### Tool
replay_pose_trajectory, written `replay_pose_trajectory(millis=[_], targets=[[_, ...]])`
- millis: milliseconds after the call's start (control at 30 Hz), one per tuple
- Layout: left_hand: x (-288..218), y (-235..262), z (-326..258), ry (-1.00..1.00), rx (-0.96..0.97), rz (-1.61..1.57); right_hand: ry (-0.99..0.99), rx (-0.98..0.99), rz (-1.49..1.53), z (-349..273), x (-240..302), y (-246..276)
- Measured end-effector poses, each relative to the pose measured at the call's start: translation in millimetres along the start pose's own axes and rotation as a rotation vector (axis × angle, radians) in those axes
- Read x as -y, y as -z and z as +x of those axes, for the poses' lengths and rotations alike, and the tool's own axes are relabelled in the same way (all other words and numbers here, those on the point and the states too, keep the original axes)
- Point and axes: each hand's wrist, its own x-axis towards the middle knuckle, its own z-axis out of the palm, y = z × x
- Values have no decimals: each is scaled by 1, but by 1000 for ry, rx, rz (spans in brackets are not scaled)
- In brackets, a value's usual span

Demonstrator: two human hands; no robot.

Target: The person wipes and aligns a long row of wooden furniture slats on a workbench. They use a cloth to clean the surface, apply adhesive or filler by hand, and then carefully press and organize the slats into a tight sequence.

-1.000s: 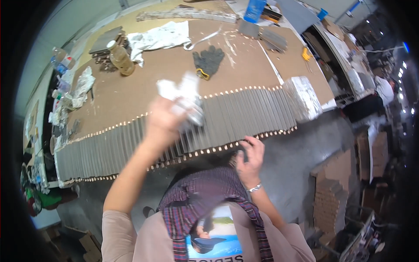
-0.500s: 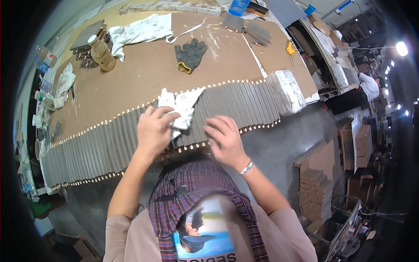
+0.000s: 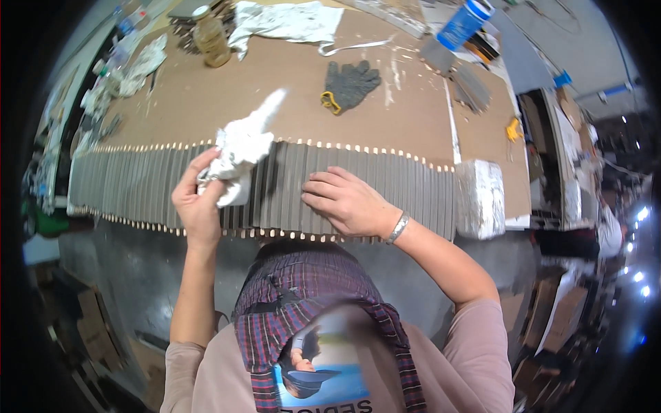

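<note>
A long row of narrow grey slats with pale wooden tips at both ends lies along the near side of the table. My left hand grips a crumpled white cloth and holds it over the row, left of the middle. One corner of the cloth sticks up, blurred by motion. My right hand rests on the slats to the right of the cloth, palm down, fingers stretched out and nothing held. A metal bracelet circles that wrist.
A wrapped silvery-white block stands at the row's right end. Farther back lie a dark grey glove, a white cloth, a bottle of yellowish liquid, a blue container and loose grey pieces. A yellow tool lies at right.
My left hand has lifted the cloth off the slats. The right hand has come down flat onto the row. The whole view has turned and shifted.
</note>
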Motion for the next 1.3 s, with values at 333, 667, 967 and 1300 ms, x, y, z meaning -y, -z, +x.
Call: replay_pose_trajectory(millis=[333,667,967,1300], targets=[[0,-10,-70,-207,-136,536,150,-28,78,4,-17,9],[-21,-86,-85,-424,242,1133,110,-10,82,5,-22,18],[9,-106,-83,-439,164,1343,105,-86,149,-1,-29,12],[3,-63,-60,-94,-161,621,122,-40,159,-11,-33,17]])
